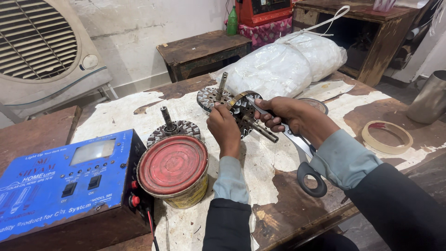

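Observation:
My left hand (225, 129) grips the near side of a round slotted metal motor core (245, 113) with a shaft sticking out toward me, held tilted above the table. A strip of tan tape (237, 97) curves over its top edge. My right hand (288, 115) holds the core from the right together with a pair of scissors (303, 153), whose black handles hang down below my wrist. A second core with an upright shaft (212, 96) stands just behind, and a third (173, 128) stands to the left.
A red-lidded tin (174, 168) and a blue box with switches (60, 179) sit at the front left of the worn table (278, 186). A tape roll (387, 137) lies to the right, a tied white sack (278, 65) behind, a metal vessel (429, 98) far right, an air cooler (42, 42) back left.

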### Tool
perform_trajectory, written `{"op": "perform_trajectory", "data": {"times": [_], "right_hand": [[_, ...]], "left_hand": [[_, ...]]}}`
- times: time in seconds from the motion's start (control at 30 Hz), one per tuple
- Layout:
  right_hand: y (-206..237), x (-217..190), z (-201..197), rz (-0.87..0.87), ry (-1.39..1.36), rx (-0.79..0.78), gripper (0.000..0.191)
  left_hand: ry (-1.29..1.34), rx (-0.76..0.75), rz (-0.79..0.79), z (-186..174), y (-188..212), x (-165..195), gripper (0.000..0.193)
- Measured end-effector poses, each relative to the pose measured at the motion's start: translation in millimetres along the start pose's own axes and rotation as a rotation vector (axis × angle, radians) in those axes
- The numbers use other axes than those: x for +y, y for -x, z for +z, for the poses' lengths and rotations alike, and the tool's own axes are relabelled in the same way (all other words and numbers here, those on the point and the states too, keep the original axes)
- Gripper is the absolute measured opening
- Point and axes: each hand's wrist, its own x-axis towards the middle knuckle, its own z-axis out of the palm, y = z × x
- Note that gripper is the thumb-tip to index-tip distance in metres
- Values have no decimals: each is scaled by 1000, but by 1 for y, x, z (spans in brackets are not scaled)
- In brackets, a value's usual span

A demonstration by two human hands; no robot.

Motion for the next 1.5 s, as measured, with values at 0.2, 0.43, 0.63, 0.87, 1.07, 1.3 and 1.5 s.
{"op": "perform_trajectory", "data": {"times": [0.2,0.43,0.63,0.87,1.07,1.3,1.5], "right_hand": [[7,-7,2,7,73,41,42],[9,-14,5,-20,176,61,45],[18,-19,12,-104,405,111,49],[23,-22,12,-118,494,155,49],[17,-15,7,-84,343,84,47],[-8,41,-28,-123,475,251,48],[-48,72,-41,-680,1175,698,50]], "left_hand": [[5,6,78,0,2,3,52],[1,1,59,-1,1,1,52],[-8,-14,51,-1,1,-2,52],[13,4,94,-1,1,-2,51],[-5,4,51,0,2,-1,54],[111,98,-44,-4,-11,-17,51],[120,83,0,5,-22,-31,52]]}}
